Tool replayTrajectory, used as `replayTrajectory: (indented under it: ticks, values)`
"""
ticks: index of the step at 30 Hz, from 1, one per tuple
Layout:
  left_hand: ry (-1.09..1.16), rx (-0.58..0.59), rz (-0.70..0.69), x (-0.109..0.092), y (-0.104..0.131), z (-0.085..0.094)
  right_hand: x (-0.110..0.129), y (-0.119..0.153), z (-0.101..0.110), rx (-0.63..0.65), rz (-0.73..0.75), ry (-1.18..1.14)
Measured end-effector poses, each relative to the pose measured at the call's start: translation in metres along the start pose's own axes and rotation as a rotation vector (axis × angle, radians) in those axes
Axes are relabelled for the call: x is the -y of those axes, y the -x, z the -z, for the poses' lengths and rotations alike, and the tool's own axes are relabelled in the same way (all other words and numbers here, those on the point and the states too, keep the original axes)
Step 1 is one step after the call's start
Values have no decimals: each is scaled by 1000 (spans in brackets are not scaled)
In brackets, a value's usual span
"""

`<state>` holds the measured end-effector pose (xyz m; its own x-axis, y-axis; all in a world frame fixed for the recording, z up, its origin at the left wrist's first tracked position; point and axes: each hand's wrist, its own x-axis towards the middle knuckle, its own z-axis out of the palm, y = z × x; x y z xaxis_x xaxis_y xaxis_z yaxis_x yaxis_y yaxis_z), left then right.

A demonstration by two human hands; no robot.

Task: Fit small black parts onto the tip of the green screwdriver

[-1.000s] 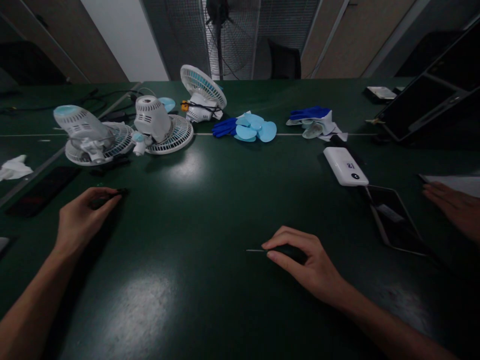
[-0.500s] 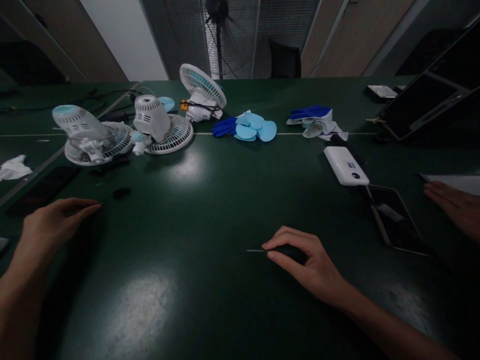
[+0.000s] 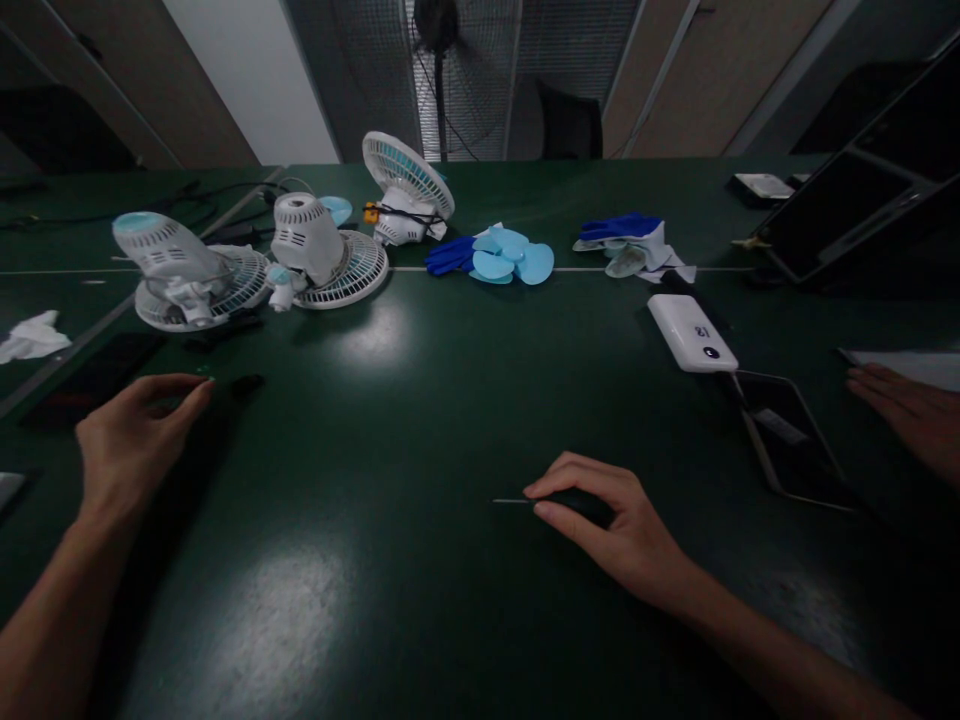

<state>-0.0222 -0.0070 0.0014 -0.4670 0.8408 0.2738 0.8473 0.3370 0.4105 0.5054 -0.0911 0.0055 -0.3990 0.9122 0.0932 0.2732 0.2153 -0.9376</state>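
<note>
In my right hand (image 3: pixel 604 510) is a screwdriver with a dark handle (image 3: pixel 581 506). Its thin metal shaft points left, low over the green tabletop (image 3: pixel 390 440). On the left side, my left hand (image 3: pixel 139 430) has thumb and forefinger pinched together. Something tiny shows at those fingertips, too small to make out. Just right of them lies a small black part (image 3: pixel 246 386). Two white fans lie face down beyond that hand, the left fan (image 3: pixel 169 265) and the middle fan (image 3: pixel 307 240).
Further back are a third fan (image 3: pixel 405 190), light-blue fan blades (image 3: pixel 511 256) and blue-and-white gloves (image 3: pixel 626 240). On the right are a white power bank (image 3: pixel 691 332), a phone (image 3: pixel 795 440) and another person's hand (image 3: pixel 907 410). A dark case (image 3: pixel 862 200) stands back right.
My left hand has moved a little right and away from me, its thumb and forefinger still pinched. My right hand and the screwdriver have stayed in place.
</note>
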Motion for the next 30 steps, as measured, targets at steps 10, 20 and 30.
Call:
replayTrajectory:
  ticks: [10,20,30]
  values:
    - [84,41,1,-17,0,-10,0,0,-1,-3,-11,1]
    - [116,94,-12,-32,5,-14,0,0,-1,-2,-13,6]
    - [158,126,26,-39,3,-14,0,0,-1,-7,-5,16]
